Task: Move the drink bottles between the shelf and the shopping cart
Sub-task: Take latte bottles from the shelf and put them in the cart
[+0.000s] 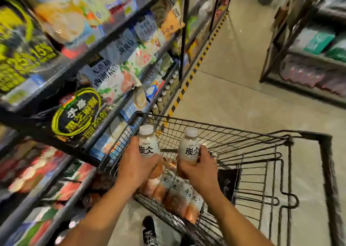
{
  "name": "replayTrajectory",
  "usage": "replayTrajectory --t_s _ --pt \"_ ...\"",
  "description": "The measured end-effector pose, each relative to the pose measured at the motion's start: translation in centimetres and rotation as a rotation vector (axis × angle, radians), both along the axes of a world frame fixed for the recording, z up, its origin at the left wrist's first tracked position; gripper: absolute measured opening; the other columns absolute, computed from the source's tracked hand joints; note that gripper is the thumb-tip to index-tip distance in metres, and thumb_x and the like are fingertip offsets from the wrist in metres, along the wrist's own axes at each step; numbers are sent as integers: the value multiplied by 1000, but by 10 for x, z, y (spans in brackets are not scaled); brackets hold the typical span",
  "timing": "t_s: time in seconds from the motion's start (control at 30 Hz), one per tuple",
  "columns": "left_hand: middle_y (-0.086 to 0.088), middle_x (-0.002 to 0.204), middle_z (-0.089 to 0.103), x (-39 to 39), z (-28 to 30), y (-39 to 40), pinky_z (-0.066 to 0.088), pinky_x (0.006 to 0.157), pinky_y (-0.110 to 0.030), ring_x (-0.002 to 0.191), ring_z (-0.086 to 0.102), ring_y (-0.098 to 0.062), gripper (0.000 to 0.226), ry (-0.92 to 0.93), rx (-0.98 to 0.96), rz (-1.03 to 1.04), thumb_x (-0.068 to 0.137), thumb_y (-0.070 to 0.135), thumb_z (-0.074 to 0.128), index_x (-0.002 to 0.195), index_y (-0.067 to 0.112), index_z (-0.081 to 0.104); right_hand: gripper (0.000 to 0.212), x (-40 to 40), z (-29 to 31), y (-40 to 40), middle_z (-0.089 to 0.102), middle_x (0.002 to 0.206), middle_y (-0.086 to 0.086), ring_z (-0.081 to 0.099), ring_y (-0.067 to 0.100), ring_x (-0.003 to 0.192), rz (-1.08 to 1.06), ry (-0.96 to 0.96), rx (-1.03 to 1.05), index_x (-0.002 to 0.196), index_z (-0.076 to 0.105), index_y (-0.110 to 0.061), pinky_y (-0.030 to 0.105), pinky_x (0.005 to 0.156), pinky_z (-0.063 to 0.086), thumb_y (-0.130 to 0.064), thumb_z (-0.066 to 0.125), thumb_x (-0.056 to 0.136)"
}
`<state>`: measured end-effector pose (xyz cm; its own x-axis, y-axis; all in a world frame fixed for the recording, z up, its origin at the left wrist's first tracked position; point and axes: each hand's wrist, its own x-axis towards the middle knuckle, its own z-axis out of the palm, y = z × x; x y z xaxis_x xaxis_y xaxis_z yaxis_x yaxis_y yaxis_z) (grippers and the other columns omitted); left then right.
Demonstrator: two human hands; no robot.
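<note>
The left hand (135,163) is closed around the lower half of a drink bottle (148,142), fingers wrapped over its body so that the white cap and the pale label with dark characters stand clear above the knuckles. The right hand (198,168) grips a second bottle (189,146) of the same kind in the same way, its thumb lying across the front below the label. Both bottles are upright, side by side and apart from each other, held over the near left part of the shopping cart (262,142).

Below the hands, toward 6 o'clock, more bottles (179,197) of the same drink lie on their sides in a heap on the cart's wire floor, touching one another. A dark packet (227,184) leans against the inner wire panel at about 3 o'clock from the right hand.

At 9 o'clock from the cart stands the shelf (116,26), its tiers packed with blurred snack bags and price tags. On its bottom tier, at about 12 o'clock from the left hand, a row of capped bottles (164,96) runs away along the edge. A yellow and black striped strip (194,69) marks the floor beside the shelf's foot. Another rack (307,58) stands across the aisle at 2 o'clock. At 6 o'clock, between the forearms, a dark shoe (148,230) shows on the concrete floor (234,67).
</note>
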<state>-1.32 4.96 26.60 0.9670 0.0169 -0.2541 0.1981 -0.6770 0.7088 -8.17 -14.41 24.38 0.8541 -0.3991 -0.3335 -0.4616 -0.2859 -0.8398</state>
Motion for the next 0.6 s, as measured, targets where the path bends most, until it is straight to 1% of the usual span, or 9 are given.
replayTrajectory --t_s 0.07,0.1,0.17,0.27,0.33,0.37,0.43,0.5,0.6 --pt "6 107 68 -8 42 16 54 82 -41 97 65 -22 57 -89 -46 44 70 46 79 117 35 49 46 5 39 14 69 90 -16 61 -20 76 79 -76 -6 110 55 -39 3 58 46 -31 89 80" --pt "8 107 68 -12 63 24 52 81 -37 96 64 -20 56 -131 -58 61 70 45 80 116 39 47 45 8 59 21 68 90 -20 59 -24 75 108 -125 -3 109 53 -42 4 56 44 -30 88 82" --pt "14 106 64 -19 104 40 45 76 -30 95 60 -13 56 -230 -73 94 75 36 83 117 40 46 46 11 96 37 71 92 -24 64 -20 82 144 -244 9 110 55 -49 8 64 47 -32 88 82" --pt "23 101 59 -33 159 71 38 67 -10 91 56 -5 55 -383 -70 146 76 30 84 116 40 48 55 13 144 69 75 103 -24 69 -11 93 210 -373 18 125 60 -44 24 79 59 -30 89 80" --pt "26 98 59 -45 191 97 38 67 -13 89 58 0 52 -445 -66 196 78 31 84 114 42 48 58 15 174 93 75 108 -23 71 -6 96 256 -452 48 127 61 -42 34 83 63 -23 88 79" --pt "28 98 59 -52 206 112 39 68 -12 86 58 7 52 -476 -68 223 79 30 83 114 43 47 58 15 188 106 76 108 -22 73 -3 95 278 -483 62 126 62 -41 39 85 64 -20 88 78" --pt "32 98 58 -69 234 142 40 68 -4 88 56 22 53 -530 -82 270 80 27 82 117 42 48 57 14 216 134 77 107 -19 75 0 95 332 -540 76 124 63 -38 44 87 64 -18 89 77" --pt "33 96 59 -89 261 173 41 67 -1 85 54 29 55 -577 -74 311 81 25 81 119 44 47 57 9 239 163 75 109 -20 74 2 97 399 -601 100 123 63 -38 42 89 63 -16 89 77" --pt "42 88 63 -124 296 220 42 62 -2 80 55 28 54 -638 -79 356 82 22 78 116 49 47 57 -5 271 212 71 111 -29 72 0 100 514 -662 149 122 62 -43 33 89 61 -10 86 81"
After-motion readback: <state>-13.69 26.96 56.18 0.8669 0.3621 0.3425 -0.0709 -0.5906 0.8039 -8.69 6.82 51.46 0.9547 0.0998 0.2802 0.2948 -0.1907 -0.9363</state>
